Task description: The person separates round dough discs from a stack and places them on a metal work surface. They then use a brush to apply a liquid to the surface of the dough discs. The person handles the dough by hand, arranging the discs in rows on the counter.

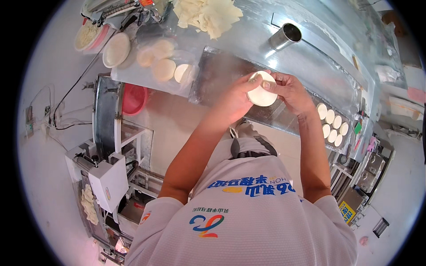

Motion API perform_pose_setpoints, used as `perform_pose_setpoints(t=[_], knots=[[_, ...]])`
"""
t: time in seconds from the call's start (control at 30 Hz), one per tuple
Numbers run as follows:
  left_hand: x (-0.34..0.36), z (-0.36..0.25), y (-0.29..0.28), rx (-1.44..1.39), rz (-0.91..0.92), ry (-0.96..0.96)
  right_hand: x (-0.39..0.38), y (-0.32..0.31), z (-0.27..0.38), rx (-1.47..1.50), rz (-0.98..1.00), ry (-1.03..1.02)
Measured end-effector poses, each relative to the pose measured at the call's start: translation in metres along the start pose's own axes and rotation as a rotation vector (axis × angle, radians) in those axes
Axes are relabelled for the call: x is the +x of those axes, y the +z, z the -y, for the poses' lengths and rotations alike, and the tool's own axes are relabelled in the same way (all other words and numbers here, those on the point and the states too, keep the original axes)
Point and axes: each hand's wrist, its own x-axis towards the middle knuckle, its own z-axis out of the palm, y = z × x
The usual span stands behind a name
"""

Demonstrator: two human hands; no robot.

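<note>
Above a dark, floury metal surface (212, 73), both hands grip a round, pale dough disc (262, 98). My left hand (242, 95) holds its left side, thumb on the face. My right hand (290, 93) pinches its right side, thumb across the upper face and fingers mostly behind it. To the left, several dough rounds (164, 69) lie on a pale sheet (135, 76). Several stacks of smaller rounds (329, 116) sit at the right end of the metal surface. A steel cylinder (280, 41) stands behind my hands.
A heap of dough scraps (206, 13) lies at the back, with bowls (116, 51) at back left. A red basin (133, 99) is below the bench. Machines (108, 181) stand at left. A green scraper (357, 127) and other tools lie along the right edge.
</note>
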Motion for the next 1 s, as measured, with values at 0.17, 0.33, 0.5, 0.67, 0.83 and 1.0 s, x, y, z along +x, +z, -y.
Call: perform_pose_setpoints(t=[0.17,0.33,0.5,0.67,0.83,1.0], knots=[[-0.002,-0.009,0.013,-0.576,0.163,-0.061,-0.042,0.013,0.035,0.498,0.204,-0.303],[0.012,0.023,-0.003,-0.681,0.051,-0.058,-0.024,0.018,0.032,-0.198,-0.204,-0.056],[0.021,0.051,-0.026,-0.927,0.298,-0.076,-0.042,0.025,0.031,0.046,-0.172,-0.142],[0.014,0.043,-0.009,-0.697,0.021,-0.019,-0.042,0.013,0.019,0.028,-0.251,-0.143],[0.008,0.048,0.008,-0.676,0.115,-0.030,-0.030,0.000,-0.004,-0.091,-0.305,-0.066],[-0.004,0.065,0.020,-0.254,0.002,0.180,-0.042,0.011,-0.018,0.184,-0.421,-0.129]])
